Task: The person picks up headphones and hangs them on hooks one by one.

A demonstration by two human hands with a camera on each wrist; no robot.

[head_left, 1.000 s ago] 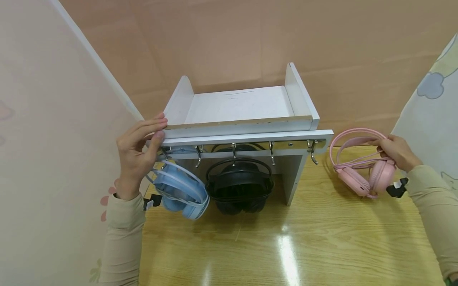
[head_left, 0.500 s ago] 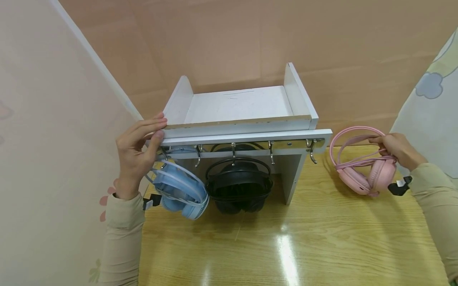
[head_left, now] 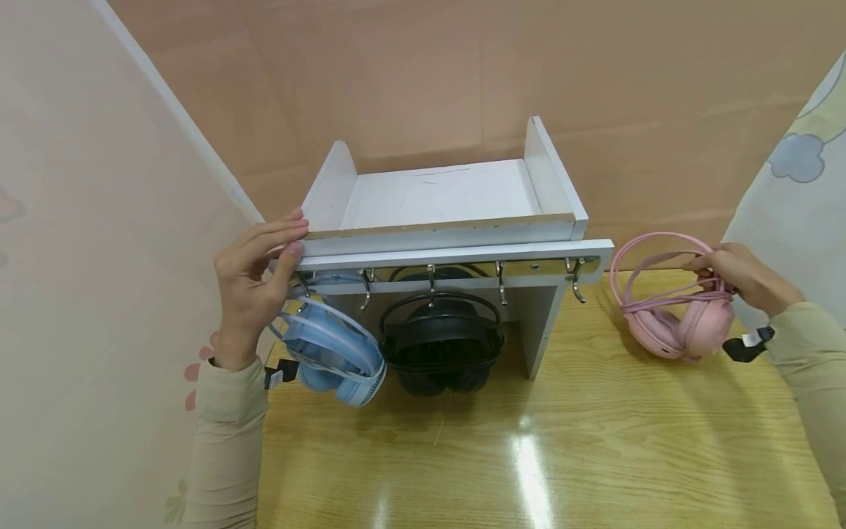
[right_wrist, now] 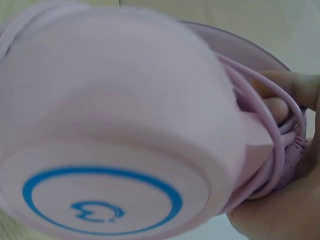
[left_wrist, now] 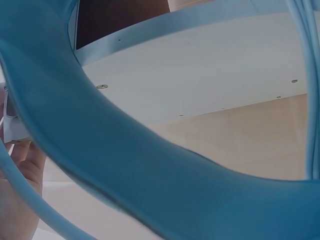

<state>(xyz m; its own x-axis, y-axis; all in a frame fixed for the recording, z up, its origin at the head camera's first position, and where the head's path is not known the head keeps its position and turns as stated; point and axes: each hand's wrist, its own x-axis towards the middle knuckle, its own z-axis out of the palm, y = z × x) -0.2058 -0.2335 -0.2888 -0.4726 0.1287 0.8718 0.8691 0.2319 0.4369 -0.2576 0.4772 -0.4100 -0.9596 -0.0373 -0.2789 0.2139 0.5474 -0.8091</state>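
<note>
My left hand holds the left end of a white shelf rack, fingers on its upper edge and thumb at the front. Light blue headphones hang tilted from the rack's leftmost hook, beside that hand. Their blue band fills much of the left wrist view. Black headphones hang from the middle hook. Off the rack's right end, my right hand grips pink headphones by one side of the band, where the cord is wound. An ear cup covers much of the right wrist view.
Metal hooks line the rack's front rail; the two at the right, including the end hook, carry nothing. The rack stands on a wooden table. A brown backdrop rises behind, with pale patterned walls at both sides.
My right hand has shifted slightly right and upward, and the pink headphones have turned a little with it. The left hand, the rack and the hanging headphones stay as they were.
</note>
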